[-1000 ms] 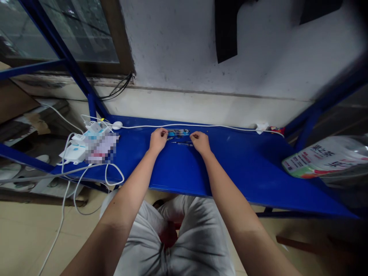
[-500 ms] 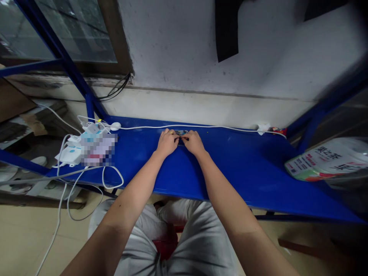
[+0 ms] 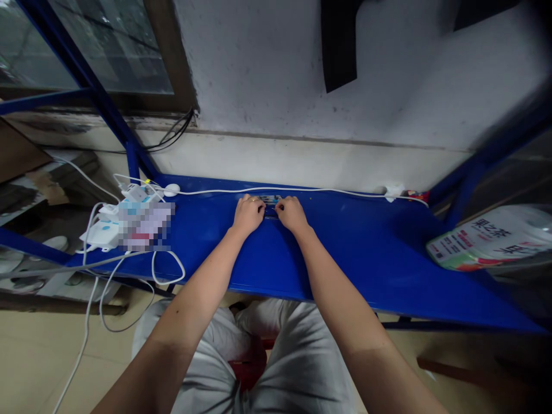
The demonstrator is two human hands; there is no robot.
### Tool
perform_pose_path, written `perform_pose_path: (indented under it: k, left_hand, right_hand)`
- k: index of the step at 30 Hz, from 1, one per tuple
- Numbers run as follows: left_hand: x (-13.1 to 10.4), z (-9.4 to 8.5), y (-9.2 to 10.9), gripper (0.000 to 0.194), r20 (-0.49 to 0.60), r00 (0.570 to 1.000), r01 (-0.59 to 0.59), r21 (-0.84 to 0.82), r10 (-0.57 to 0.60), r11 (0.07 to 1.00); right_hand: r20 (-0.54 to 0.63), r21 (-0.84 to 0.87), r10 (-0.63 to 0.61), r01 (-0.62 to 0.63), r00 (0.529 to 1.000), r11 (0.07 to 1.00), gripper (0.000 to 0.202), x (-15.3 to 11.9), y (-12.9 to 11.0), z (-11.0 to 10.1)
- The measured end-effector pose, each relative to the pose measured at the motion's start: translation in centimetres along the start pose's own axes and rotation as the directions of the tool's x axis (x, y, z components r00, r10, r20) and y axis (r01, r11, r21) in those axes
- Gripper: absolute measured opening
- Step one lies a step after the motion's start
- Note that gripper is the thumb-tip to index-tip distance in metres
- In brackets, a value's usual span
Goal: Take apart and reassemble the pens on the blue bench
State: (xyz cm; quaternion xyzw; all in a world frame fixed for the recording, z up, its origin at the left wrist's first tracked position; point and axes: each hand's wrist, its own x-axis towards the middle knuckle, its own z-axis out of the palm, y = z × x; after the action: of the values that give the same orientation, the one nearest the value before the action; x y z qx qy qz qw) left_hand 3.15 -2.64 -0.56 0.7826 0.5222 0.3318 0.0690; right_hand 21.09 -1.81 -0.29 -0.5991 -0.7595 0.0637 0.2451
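Observation:
My left hand [image 3: 249, 214] rests over the blue table [image 3: 345, 247], its thumb and fingers curled together at a small dark thing I cannot make out. Opposite it, my right hand [image 3: 292, 213] is pinched in the same way, with something small and dark at its fingertips. A narrow gap separates the two hands. Just behind that gap lies a row of slim, pen-like pieces [image 3: 271, 200], pale blue and white with dark parts, partly covered by my fingers. Their exact kind is too small to tell.
White power strips and adapters [image 3: 103, 233] with loose cables sit at the left end. A white cable [image 3: 241, 190] runs along the table's back edge to a white lump [image 3: 393, 192]. A large printed clear bottle [image 3: 487, 238] lies at the right.
My hands have parted slightly; before, their fingertips nearly met around a small dark and reddish thing. More of the slim pieces behind them shows now.

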Motion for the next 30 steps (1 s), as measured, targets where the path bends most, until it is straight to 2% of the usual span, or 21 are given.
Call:
perform_pose_path:
  k: [9,17,24,30]
  left_hand:
    - [0.0,-0.5,0.3,0.024,0.079,0.997,-0.001,0.103,-0.008,0.995]
    - [0.0,-0.2,0.2,0.023,0.080,0.997,-0.011,0.032,0.008,0.999]
    - [0.2,-0.3,0.2,0.016,-0.002,1.000,0.003,-0.090,-0.003,0.996]
    - [0.0,-0.9,-1.0,0.019,-0.091,0.995,0.021,-0.101,-0.030,0.995]
  right_hand:
    - [0.048,-0.041,0.024,-0.022,0.999,0.999,0.026,-0.4,-0.9,-0.7]
    - [0.026,0.009,-0.026,0.025,0.999,1.000,0.027,-0.4,-1.2,-0.5]
    - [-0.055,0.178,-0.085,0.094,0.995,0.980,0.021,-0.4,-1.2,-0.2]
    - [-0.053,0.221,-0.043,0.054,0.998,0.974,0.022,-0.3,0.9,-0.6]
